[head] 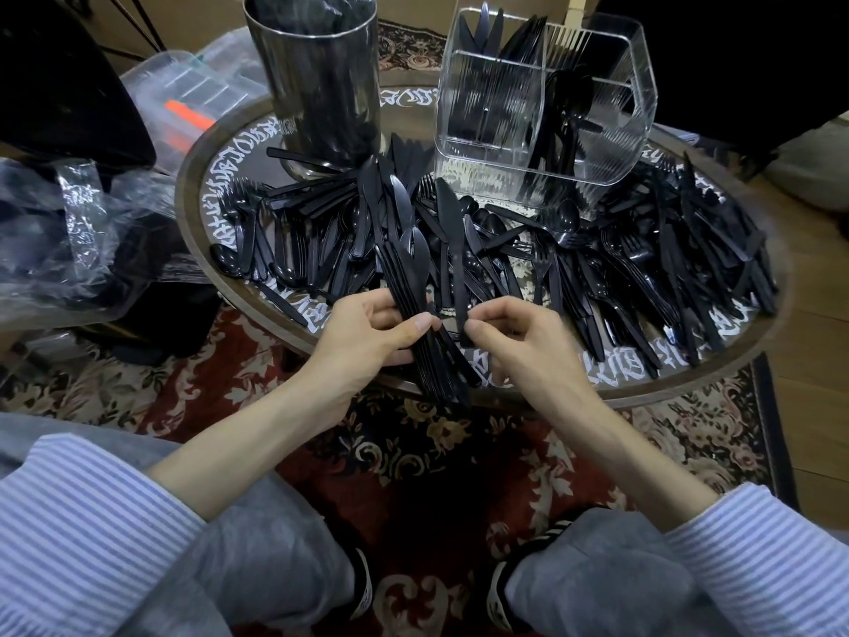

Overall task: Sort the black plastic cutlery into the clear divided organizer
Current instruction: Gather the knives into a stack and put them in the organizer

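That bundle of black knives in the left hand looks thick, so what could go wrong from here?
The left hand grips the bundle of knives near mid-length only; they fan out at both ends, so some might slip. The right hand pinches a single knife lightly, so it could twist free. The clear organizer stands behind the loose pile; reaching across may scatter pieces.

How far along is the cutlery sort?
Early. Done: the clear organizer already holds some knives, forks and spoons, standing in separate compartments. In hand: the left hand grips a bundle of knives; the right hand pinches one more knife. Left: most pieces still lie loose on the round table.
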